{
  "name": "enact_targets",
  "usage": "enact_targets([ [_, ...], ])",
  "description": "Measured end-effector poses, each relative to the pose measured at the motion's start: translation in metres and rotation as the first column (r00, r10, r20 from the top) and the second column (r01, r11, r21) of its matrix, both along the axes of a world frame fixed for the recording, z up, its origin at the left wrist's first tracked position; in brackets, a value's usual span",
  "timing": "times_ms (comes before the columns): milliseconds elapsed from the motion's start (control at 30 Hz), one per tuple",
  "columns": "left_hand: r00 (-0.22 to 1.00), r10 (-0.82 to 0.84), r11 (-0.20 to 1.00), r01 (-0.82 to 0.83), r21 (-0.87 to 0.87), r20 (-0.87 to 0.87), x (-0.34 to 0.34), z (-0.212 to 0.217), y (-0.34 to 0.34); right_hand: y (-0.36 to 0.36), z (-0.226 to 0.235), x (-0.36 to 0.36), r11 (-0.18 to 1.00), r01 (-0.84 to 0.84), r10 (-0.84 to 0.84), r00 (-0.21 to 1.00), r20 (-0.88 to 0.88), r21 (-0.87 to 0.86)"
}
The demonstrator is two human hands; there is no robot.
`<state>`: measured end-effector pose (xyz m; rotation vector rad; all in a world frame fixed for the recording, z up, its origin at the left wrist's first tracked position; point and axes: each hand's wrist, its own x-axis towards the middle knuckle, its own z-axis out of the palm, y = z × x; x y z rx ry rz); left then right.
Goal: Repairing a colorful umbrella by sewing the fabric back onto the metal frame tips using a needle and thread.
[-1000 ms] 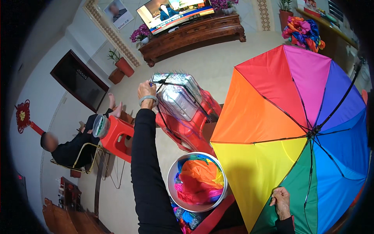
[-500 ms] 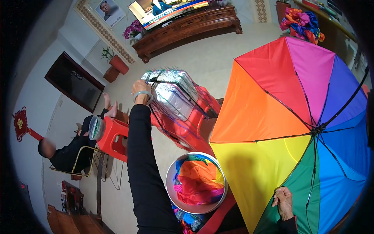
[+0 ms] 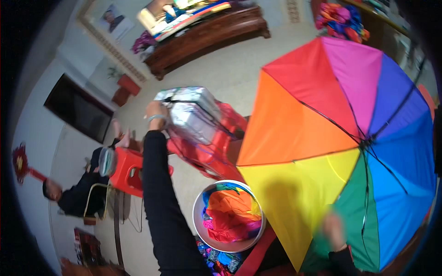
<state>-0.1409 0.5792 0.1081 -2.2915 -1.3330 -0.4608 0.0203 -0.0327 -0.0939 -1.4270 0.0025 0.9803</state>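
Note:
My left hand (image 3: 156,112) reaches out on a black-sleeved arm and grips the edge of a silvery umbrella canopy on thin black ribs (image 3: 191,112), held above a red stool (image 3: 216,147). At the lower right, my right hand (image 3: 334,230) is blurred and pressed against the green panel of an open rainbow umbrella (image 3: 340,147) that fills the right half of the view. Whether that hand grips the fabric or a rib is unclear.
A white bowl (image 3: 199,216) full of folded coloured fabric sits below the stool. A small red stool (image 3: 129,170) stands left of my arm, and beside it sits a person in dark clothes (image 3: 78,193). A wooden cabinet (image 3: 207,37) lines the far wall.
My left hand has shifted the silvery canopy slightly, and the view has tilted. My right hand has moved quickly along the rainbow umbrella's lower edge and now looks blurred.

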Motion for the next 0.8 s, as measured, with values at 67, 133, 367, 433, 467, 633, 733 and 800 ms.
enact_targets([
  [67, 1.000, -0.023, 0.999, 0.022, -0.028, -0.019, -0.010, 0.008, 0.002, 0.005, 0.004, -0.001, 0.999, -0.019, 0.020, 0.999, 0.034, -0.041],
  [133, 0.935, -0.104, 0.940, 0.203, -0.273, 0.339, -0.014, 0.035, -0.038, 0.009, 0.016, 0.006, 0.989, -0.137, 0.141, 0.987, 0.071, -0.051],
  [367, 0.876, -0.300, 0.940, 0.340, -0.043, 0.378, -0.021, -0.014, -0.084, 0.017, 0.028, 0.005, 0.986, -0.156, 0.144, 0.973, 0.180, 0.053],
  [433, 0.744, -0.397, 0.845, 0.525, -0.103, 0.537, 0.005, -0.032, -0.148, 0.014, 0.039, 0.001, 0.955, -0.272, 0.223, 0.921, 0.320, 0.117],
  [467, 0.618, -0.465, 0.719, 0.681, -0.136, 0.634, 0.020, -0.047, -0.186, 0.014, 0.038, -0.004, 0.962, -0.249, 0.203, 0.926, 0.317, 0.111],
  [633, 0.387, -0.624, 0.174, 0.916, -0.363, 0.678, 0.068, -0.084, -0.340, 0.000, 0.061, -0.016, 0.948, -0.283, 0.122, 0.746, 0.655, 0.146],
  [733, 0.289, -0.723, -0.097, 0.857, -0.507, 0.627, 0.080, -0.080, -0.414, -0.019, 0.086, -0.014, 0.950, -0.291, 0.125, 0.689, 0.714, 0.115],
  [800, 0.254, -0.743, -0.234, 0.768, -0.596, 0.620, 0.079, -0.077, -0.447, -0.038, 0.089, -0.010, 0.963, -0.243, 0.068, 0.629, 0.774, 0.113],
])
